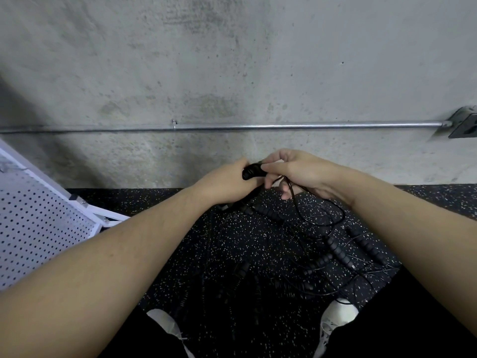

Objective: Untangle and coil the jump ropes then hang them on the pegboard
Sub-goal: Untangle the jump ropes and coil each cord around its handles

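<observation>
Head view: both hands meet in front of the wall [232,60], just above the floor's far edge. The left hand [227,184] is curled round a black ribbed handle [253,171], whose end sticks out past its thumb side. The right hand [294,174] comes in from the other side, its fingers bent around the same handle's tip and a thin black cord [290,187] that runs down out of its palm; whether it pinches the cord or the handle I cannot tell.

Below the grip the ropes [322,254] hang and spread in a tangle over the speckled floor [180,241]: thin cords looping wide toward the right forearm, beaded lengths and more ribbed handles lying beneath and nearer the person. Two white shoes [340,313] stand on the floor under the tangle, one to each side.

Well left of the grip, a white pegboard [38,228] leans at an angle, its foot on the floor. Above the hands a metal pipe [284,125] runs along the wall to a box [464,125] at far right
</observation>
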### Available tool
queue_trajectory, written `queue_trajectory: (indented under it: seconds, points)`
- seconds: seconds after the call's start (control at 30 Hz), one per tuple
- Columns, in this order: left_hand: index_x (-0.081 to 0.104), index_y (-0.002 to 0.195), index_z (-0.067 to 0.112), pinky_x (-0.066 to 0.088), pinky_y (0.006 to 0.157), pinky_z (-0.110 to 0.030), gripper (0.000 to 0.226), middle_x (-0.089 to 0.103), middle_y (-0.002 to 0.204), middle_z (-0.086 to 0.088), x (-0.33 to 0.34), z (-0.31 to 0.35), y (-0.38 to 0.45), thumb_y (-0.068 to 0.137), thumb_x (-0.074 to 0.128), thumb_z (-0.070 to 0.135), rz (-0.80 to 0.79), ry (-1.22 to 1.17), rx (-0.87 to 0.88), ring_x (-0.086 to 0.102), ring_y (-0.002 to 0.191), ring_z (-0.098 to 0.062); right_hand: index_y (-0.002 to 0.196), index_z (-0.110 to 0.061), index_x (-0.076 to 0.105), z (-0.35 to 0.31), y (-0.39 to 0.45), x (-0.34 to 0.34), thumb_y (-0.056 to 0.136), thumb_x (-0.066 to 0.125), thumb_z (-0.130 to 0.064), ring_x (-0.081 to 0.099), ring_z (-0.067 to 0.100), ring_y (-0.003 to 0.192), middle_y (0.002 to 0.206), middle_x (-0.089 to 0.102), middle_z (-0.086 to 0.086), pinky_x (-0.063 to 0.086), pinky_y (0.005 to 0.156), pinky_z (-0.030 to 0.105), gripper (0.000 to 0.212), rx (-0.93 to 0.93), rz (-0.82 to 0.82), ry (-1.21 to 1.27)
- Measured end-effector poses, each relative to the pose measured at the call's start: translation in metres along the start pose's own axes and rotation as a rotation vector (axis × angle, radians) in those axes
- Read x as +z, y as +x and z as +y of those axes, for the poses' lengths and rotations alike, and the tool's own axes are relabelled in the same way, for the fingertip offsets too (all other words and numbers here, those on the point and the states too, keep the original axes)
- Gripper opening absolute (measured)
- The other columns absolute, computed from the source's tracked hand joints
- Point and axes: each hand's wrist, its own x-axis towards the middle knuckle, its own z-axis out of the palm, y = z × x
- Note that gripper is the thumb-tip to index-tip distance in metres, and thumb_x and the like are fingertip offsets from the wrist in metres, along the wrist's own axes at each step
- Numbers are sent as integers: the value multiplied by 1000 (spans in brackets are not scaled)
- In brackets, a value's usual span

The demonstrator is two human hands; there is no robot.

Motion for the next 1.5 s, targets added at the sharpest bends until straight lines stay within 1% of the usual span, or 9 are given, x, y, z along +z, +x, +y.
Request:
queue_trajectory:
  seconds: [0.13,0.33,0.53,0.67,0.77,0.93,1.17,1.3,1.5]
  points:
    - [46,118,24,52,73,-32,42,64,98,6,2,1,4,98,52,60,55,-153,-52,63,83,-9,92,-20,51,3,2,-1,106,50,-32,39,10,46,56,50,-6,36,47,25,19,-87,26,-197]
    - [56,109,27,46,48,-19,35,72,90,6,0,5,2,94,62,59,72,-548,-152,68,62,-5,93,-15,46,1,2,0,107,48,-30,37,11,46,59,48,-5,33,43,24,21,-133,90,-220]
    - [59,113,25,53,50,-29,34,73,94,-7,-5,4,3,89,75,43,29,-903,-244,68,62,-19,96,-14,53,0,-4,-6,108,44,-34,44,9,45,50,46,-4,49,53,20,25,-116,20,-174]
    - [57,119,15,55,53,-36,63,70,86,-9,-5,6,1,79,76,60,-25,-1059,-233,67,62,-27,83,-15,58,3,-1,-7,106,45,-45,55,16,51,49,55,-2,49,64,28,39,-143,61,-284]
    - [62,123,15,57,59,-38,95,72,83,-9,-8,6,0,55,72,81,-41,-1055,-250,70,70,-32,79,-15,55,0,-4,-6,107,43,-41,57,11,49,51,58,-2,50,60,18,40,-217,70,-331]
    - [65,109,14,53,49,-30,55,67,77,-4,-19,6,2,94,55,67,0,-1179,-262,66,58,-24,78,-14,51,3,-5,-11,109,37,-37,55,5,52,60,61,0,50,66,18,41,-272,40,-427]
    - [71,98,12,54,51,-28,44,72,84,-6,-26,7,-7,101,49,50,-19,-1252,-294,66,58,-25,86,-15,60,10,0,-27,102,51,-47,64,12,73,83,69,5,57,78,32,37,-167,75,-381]
    - [71,106,13,52,59,-33,43,74,91,-8,-31,4,-10,102,46,47,-71,-1271,-223,66,63,-26,78,-16,65,7,-5,-35,86,65,-64,58,10,61,70,65,1,59,62,31,49,-88,198,-340]
    - [69,103,14,50,56,-31,41,74,89,-7,-33,6,-13,102,41,45,-78,-1331,-143,63,59,-26,70,-17,63,-2,-13,-35,85,66,-62,33,11,43,49,43,-3,32,45,21,48,-109,165,-228]
